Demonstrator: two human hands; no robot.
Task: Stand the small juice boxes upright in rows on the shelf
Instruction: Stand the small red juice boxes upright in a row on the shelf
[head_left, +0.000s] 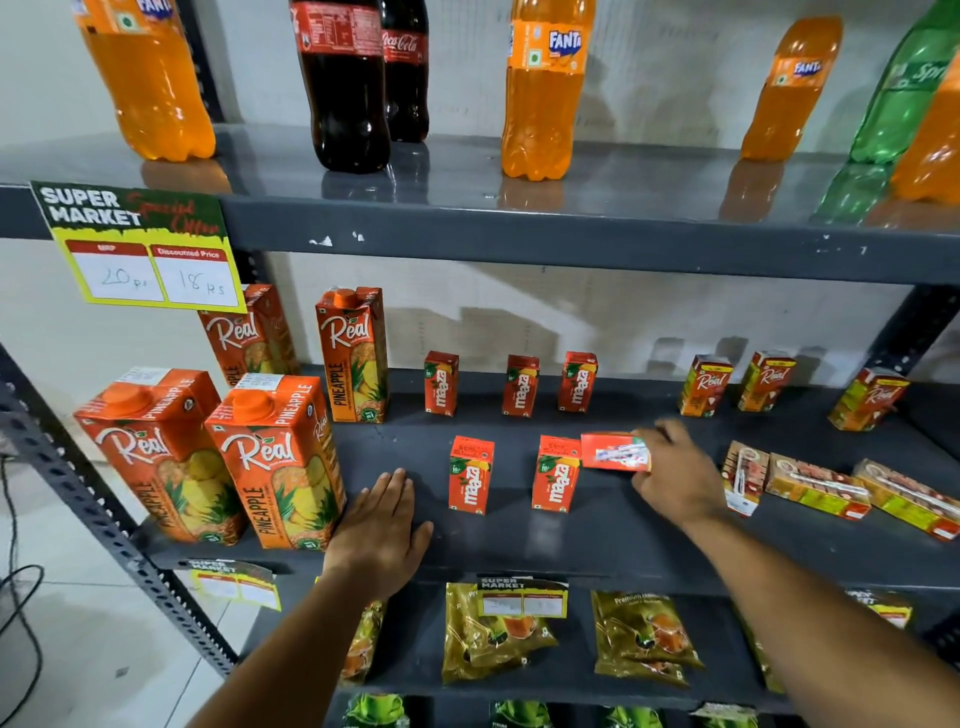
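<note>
On the dark middle shelf (571, 540), three small red Maaza boxes (521, 385) stand upright in a back row, and two more (470, 475) stand in front. My right hand (675, 475) grips a sixth Maaza box (613, 452), held sideways just right of the front pair. My left hand (382, 525) lies flat and open on the shelf, left of the front row. Three small Real boxes (705, 385) stand upright at the back right. Three other small Real boxes (818, 486) lie flat at the front right.
Several tall Real pineapple cartons (275, 462) stand at the shelf's left. Soda bottles (543, 88) line the upper shelf. A price card (140, 244) hangs from its edge. Tea pouches (493, 631) fill the lower shelf. The metal upright (104, 525) runs down the left.
</note>
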